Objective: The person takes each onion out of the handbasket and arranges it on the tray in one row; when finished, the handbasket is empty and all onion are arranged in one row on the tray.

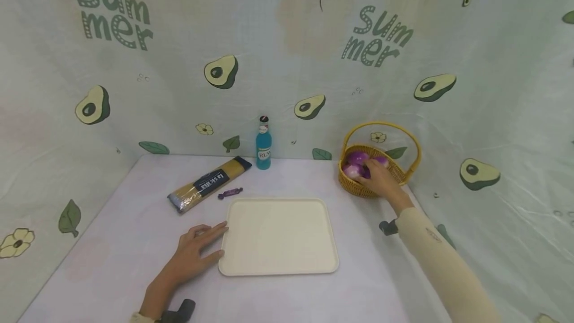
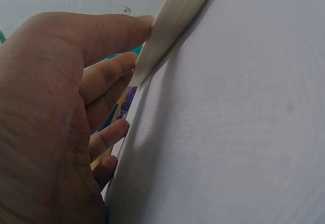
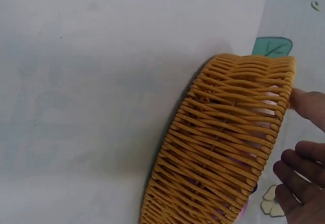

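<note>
A cream rectangular tray (image 1: 280,236) lies on the table, and my left hand (image 1: 190,253) rests at its left edge. In the left wrist view, the thumb and fingers (image 2: 114,74) of that hand reach the tray's rim (image 2: 170,23), spread and fairly straight. My right hand (image 1: 381,178) reaches over a yellow wicker basket (image 1: 358,188) holding several purple onions (image 1: 354,170). Its fingertips are down among the onions. From the right wrist, the basket wall (image 3: 218,142) hides the onions mostly, while the thumb (image 3: 310,104) and loosely extended fingers stand apart at the rim.
Left of the tray's back edge lie a pack of spaghetti (image 1: 210,183) and a purple-wrapped candy (image 1: 230,193). A bottle of blue drink (image 1: 263,146) stands upright at the back. The basket's tall arched handle (image 1: 381,123) rises beside the right hand. Patterned cloth hangs behind the table.
</note>
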`<move>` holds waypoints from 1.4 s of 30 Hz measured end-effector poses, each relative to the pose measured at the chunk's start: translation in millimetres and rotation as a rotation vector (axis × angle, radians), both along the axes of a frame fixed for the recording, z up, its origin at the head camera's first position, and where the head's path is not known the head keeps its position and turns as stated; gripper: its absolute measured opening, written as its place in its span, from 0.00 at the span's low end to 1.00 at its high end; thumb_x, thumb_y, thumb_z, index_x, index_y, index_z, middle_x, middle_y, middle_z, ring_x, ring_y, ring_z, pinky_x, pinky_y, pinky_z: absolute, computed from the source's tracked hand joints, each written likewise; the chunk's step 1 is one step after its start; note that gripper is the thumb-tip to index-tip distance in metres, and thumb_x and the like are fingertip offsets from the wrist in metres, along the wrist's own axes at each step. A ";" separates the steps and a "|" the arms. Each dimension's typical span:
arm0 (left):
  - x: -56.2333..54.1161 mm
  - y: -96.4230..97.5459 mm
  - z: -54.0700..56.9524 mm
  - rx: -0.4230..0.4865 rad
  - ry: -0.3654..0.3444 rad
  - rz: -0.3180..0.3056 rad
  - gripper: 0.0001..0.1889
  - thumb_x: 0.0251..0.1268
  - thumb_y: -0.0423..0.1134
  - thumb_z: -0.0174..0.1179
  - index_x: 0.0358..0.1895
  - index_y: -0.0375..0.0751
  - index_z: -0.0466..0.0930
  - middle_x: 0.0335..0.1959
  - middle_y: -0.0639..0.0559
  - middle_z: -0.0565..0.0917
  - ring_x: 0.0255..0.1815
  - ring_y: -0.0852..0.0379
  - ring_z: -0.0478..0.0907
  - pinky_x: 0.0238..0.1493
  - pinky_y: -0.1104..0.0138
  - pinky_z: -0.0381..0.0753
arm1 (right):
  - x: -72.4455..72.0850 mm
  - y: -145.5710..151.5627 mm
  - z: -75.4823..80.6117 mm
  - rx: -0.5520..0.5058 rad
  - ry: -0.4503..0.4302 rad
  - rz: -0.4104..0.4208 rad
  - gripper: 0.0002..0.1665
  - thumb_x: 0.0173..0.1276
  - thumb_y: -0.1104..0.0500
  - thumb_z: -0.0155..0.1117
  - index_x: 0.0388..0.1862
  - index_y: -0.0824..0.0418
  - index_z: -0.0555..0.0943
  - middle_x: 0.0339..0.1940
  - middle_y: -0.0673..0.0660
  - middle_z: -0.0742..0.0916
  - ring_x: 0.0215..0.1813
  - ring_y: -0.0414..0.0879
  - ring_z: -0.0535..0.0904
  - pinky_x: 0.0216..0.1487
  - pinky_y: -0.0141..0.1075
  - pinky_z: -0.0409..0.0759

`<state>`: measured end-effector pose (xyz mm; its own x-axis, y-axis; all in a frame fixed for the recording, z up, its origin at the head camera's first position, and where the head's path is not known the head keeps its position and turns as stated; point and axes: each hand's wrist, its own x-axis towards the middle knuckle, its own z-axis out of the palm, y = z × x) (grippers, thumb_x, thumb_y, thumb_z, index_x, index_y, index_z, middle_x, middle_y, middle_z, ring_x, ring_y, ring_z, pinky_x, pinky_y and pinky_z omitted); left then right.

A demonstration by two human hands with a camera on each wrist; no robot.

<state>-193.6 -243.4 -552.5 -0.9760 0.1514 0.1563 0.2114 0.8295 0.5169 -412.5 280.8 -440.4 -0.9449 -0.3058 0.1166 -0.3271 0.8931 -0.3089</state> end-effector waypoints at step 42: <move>-3.1 -0.7 -2.4 -0.013 0.024 -0.022 0.32 0.66 0.61 0.61 0.73 0.64 0.70 0.72 0.67 0.70 0.71 0.46 0.60 0.66 0.43 0.53 | -37.3 -5.0 -16.7 0.006 -0.123 0.016 0.38 0.73 0.55 0.62 0.73 0.74 0.62 0.72 0.77 0.65 0.72 0.73 0.60 0.70 0.63 0.58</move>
<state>-196.8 -244.1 -554.9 -0.9685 0.1749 0.1772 0.2417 0.8313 0.5006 -449.8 275.9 -457.2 -0.9471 -0.3211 -0.0015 -0.3012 0.8902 -0.3417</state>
